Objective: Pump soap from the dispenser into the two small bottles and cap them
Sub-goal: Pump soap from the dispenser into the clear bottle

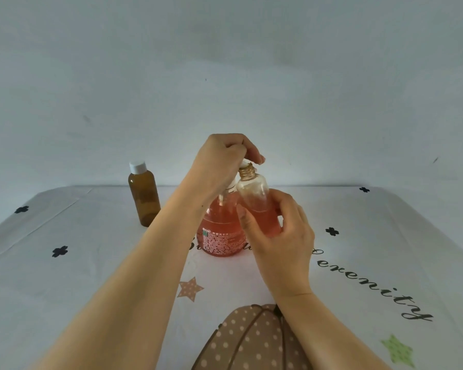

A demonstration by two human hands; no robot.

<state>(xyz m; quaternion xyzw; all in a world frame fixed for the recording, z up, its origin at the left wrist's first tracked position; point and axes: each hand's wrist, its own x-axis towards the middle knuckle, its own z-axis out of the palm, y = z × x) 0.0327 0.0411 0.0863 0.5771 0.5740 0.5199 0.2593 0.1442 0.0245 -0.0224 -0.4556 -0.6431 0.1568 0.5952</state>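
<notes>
Pumping with my left fingers curled on dispenser, right fingers gripping clear bottle half full, uncapped; amber bottle left of them capped.

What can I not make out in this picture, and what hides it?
Head view, pump head: mostly under the left hand.
Head view, clear bottle: its base is covered by the right hand.
Head view, dispenser: label print too small to read.
Head view, amber bottle: dark glass hides the fill level.
</notes>
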